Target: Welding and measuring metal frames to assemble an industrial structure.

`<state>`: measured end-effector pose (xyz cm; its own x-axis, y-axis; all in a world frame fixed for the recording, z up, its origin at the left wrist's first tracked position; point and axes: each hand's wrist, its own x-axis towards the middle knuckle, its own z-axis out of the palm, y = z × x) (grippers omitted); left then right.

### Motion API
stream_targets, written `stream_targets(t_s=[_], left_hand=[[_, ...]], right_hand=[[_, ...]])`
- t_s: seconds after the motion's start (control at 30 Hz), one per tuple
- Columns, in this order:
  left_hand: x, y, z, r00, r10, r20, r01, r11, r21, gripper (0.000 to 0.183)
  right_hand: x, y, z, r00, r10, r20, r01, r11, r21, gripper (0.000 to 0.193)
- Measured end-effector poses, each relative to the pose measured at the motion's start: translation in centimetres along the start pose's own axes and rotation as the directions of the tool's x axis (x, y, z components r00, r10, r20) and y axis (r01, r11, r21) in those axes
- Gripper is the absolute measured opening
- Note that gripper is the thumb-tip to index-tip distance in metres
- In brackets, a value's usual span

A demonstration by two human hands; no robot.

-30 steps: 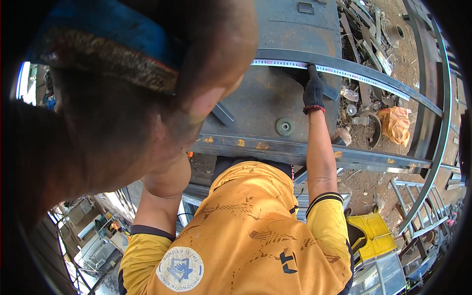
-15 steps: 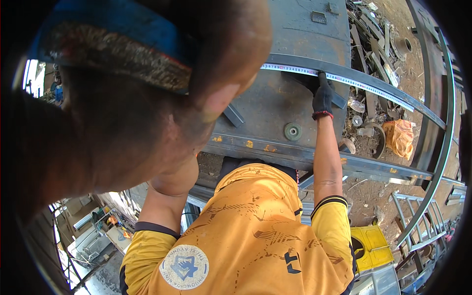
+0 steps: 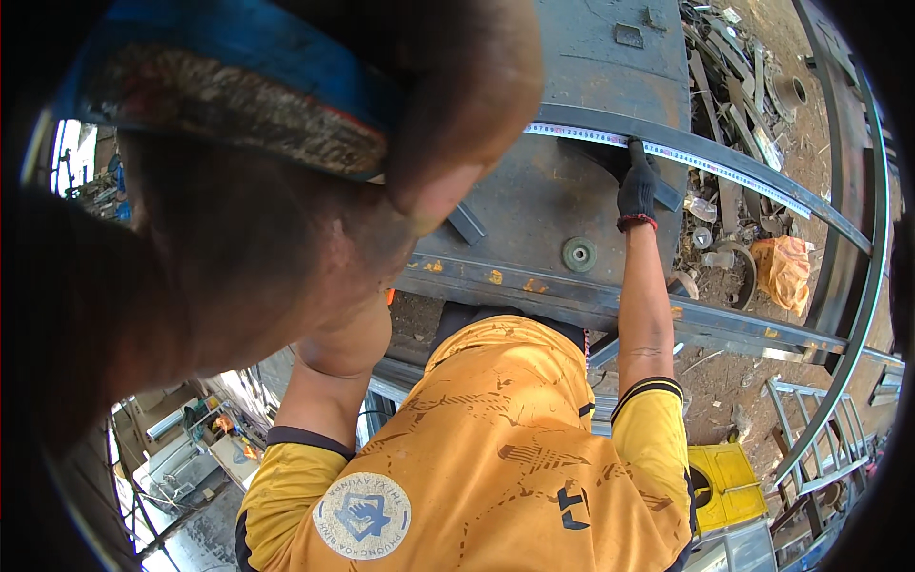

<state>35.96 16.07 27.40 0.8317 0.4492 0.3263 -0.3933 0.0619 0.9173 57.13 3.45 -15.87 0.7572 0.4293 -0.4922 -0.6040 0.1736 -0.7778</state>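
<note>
My left hand, bare and dirt-smudged, is raised very close in front of the view and blurred. Its fingers close round a scuffed blue object with a worn brownish side; its kind is unclear. A white measuring tape lies along a curved flat metal bar, and its left part disappears behind that hand. In a dark glove, my right hand reaches up to the tape's lower edge with a finger on it. Its other fingers are partly hidden under the tape and bar.
A steel worktop bears a round green disc and a short metal piece. A long metal rail crosses its near side. Scrap metal, an orange bag, a yellow container and a metal ladder-like frame lie to the right.
The whole scene sits slightly farther right in the view. My left hand still grips the blue object up close, and my right hand stays at the same spot on the tape.
</note>
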Motion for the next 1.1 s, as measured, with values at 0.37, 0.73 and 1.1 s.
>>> stream_targets(t_s=[0.37, 0.73, 1.1], left_hand=[[-0.5, 1.1, 1.3, 0.999, 0.034, -0.003, -0.033, 0.996, 0.081, 0.026], [-0.2, 2.9, 0.9, 0.999, 0.050, -0.006, -0.048, 0.985, 0.168, 0.026], [-0.1, 0.7, 1.8, 0.998, 0.062, 0.001, -0.061, 0.987, 0.151, 0.026]], right_hand=[[-0.3, -0.1, -0.1, 0.999, 0.019, 0.031, -0.019, 1.000, 0.000, 0.031], [0.0, 0.1, -0.1, 0.999, 0.011, 0.035, -0.010, 0.999, -0.031, 0.032], [-0.5, -0.4, 0.0, 0.997, -0.044, 0.067, 0.048, 0.997, -0.062, 0.032]])
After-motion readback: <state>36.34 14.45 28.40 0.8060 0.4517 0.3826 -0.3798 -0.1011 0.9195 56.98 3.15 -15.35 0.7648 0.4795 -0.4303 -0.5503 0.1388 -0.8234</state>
